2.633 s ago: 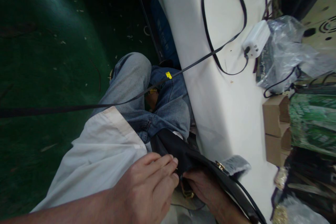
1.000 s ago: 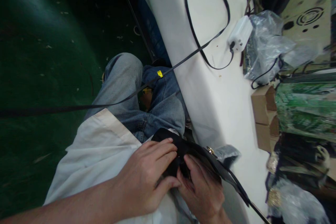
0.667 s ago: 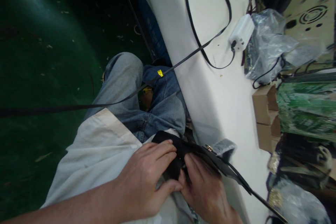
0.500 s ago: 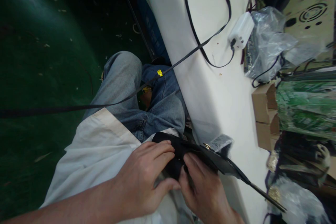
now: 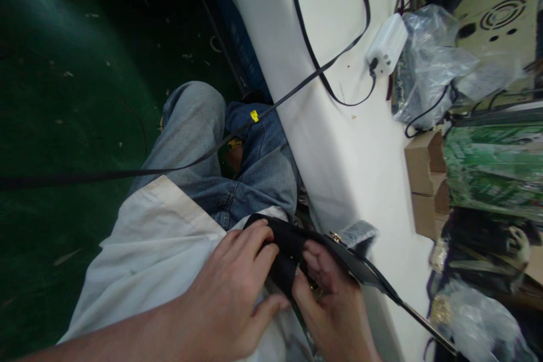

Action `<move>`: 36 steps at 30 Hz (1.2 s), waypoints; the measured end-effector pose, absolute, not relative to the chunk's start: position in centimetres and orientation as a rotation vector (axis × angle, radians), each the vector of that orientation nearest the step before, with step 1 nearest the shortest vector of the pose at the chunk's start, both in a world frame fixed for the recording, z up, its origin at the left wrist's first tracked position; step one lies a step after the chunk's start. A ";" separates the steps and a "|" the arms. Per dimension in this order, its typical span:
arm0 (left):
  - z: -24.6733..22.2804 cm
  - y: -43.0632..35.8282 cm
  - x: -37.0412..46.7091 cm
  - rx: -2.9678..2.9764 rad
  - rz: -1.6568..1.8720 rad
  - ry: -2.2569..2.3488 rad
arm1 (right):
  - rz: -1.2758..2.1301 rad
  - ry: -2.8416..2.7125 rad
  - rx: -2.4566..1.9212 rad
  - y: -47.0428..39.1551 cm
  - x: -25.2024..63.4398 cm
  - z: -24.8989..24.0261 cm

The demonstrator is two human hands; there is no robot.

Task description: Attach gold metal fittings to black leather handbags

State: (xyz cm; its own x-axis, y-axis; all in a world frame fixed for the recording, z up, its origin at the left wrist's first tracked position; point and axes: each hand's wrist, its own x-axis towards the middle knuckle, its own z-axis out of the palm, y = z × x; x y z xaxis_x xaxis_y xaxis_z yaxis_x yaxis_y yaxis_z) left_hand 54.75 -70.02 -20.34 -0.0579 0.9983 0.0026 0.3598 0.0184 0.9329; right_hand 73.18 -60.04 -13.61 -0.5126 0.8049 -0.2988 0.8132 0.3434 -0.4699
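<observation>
A black bag-like piece [image 5: 280,271] with a gold metal fitting [image 5: 335,236] lies across my lap by the table's edge. My left hand [image 5: 237,288] presses on its near left part, fingers bent over it and the thumb apart. My right hand [image 5: 335,300] pinches its edge between thumb and curled fingers. Something small and gold-coloured shows near the right fingers, too unclear to name. A thin dark strap or rod [image 5: 428,328] runs from the piece toward the lower right. A clear plastic wrap [image 5: 360,233] sits just behind the gold fitting.
On the white table [image 5: 326,164] lies a white power block [image 5: 388,45] with a black cable [image 5: 297,87] looping over my lap, bearing a yellow tag [image 5: 254,116]. Small cardboard boxes [image 5: 426,186], plastic bags [image 5: 432,68] and green-printed packages [image 5: 492,164] line the right side.
My right fingers have come out a little from the black piece and curled, showing gold-coloured bits. My left hand has shifted slightly left, its thumb moving away from the right hand.
</observation>
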 end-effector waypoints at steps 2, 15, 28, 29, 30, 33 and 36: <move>-20.3 -69.9 54.6 1.456 1.049 1.513 | -1.084 2.436 1.639 -60.1 72.6 -13.4; -21.2 -69.5 54.4 1.479 1.137 1.486 | -0.882 2.685 1.612 -59.4 72.1 -12.9; -22.4 -68.2 53.6 1.322 1.356 1.358 | -0.928 2.822 1.363 -58.5 71.3 -12.7; -22.5 -68.1 53.6 1.280 1.367 1.334 | -0.935 2.817 1.358 -58.5 71.3 -12.8; -22.7 -68.1 53.6 1.238 1.379 1.317 | -0.947 2.812 1.351 -58.5 71.3 -12.8; -23.0 -67.8 53.6 1.181 1.423 1.303 | -0.976 2.797 1.347 -58.7 71.4 -13.1; -23.0 -67.2 53.3 1.250 1.454 1.268 | -0.999 2.754 1.407 -59.0 71.9 -13.5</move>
State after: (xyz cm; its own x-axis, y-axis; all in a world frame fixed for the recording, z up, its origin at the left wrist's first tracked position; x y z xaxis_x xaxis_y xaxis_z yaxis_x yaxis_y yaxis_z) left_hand 53.26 -67.22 -22.99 -0.1732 0.9717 0.1608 0.0276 -0.1584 0.9870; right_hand 71.88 -59.04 -13.48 -0.6204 0.7648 -0.1738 0.6982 0.4377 -0.5664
